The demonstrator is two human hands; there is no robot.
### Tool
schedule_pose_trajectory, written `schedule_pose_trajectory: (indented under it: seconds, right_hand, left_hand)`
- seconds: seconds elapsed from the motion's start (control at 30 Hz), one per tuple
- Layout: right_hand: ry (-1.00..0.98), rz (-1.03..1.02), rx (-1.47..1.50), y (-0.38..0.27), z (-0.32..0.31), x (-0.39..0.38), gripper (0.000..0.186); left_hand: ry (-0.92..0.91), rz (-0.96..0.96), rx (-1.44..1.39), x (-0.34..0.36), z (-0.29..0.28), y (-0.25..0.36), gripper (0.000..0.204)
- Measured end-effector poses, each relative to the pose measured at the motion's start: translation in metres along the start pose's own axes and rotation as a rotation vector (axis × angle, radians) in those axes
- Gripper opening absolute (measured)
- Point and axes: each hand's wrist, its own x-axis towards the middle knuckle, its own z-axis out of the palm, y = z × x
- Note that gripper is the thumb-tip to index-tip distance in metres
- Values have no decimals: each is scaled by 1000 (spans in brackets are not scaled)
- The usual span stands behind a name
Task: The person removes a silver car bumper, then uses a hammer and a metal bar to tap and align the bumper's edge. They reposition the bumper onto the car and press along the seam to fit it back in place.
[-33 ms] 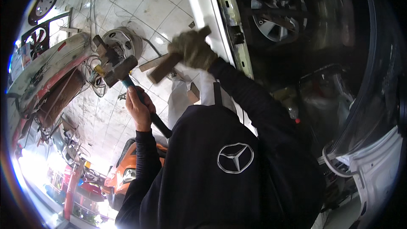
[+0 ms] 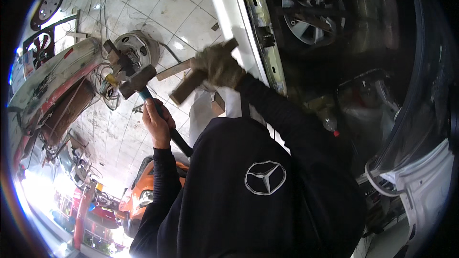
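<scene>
My left hand [image 2: 158, 124] is bare and grips the dark handle of a heavy hammer [image 2: 137, 82], its head raised to the upper left. My right hand [image 2: 219, 66], in a worn glove, holds a wooden block [image 2: 189, 86] at an angle. The block's far end lies against the edge of a white car body panel [image 2: 234, 24]. The hammer head is a short way left of the block and not touching it. My dark sweater fills the lower middle of the view.
A round metal wheel part [image 2: 136, 48] and loose cables lie on the tiled floor [image 2: 158, 9] behind the hammer. A car wheel [image 2: 311, 9] sits in the dark arch at the upper right. A red and white body panel [image 2: 52, 81] stands at the left, an orange vehicle [image 2: 143, 186] below.
</scene>
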Motion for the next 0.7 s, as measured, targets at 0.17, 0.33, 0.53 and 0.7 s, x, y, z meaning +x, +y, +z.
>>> schedule_pose_trajectory:
  seconds: [0.17,0.33,0.53,0.7]
  right_hand:
    - [-188,308,93,-72,32,-99,14]
    - [-165,277,-17,-85,53,-143,16]
    - [-145,333,-56,-108,65,-176,17]
    - [-83,333,14,-106,49,-173,18]
  left_hand:
    - [-134,-16,144,-11,-49,-57,42]
    - [-284,-16,186,-28,-73,-96,38]
    - [-320,-66,239,-72,-89,-118,35]
    - [-170,-21,376,-89,-85,-150,25]
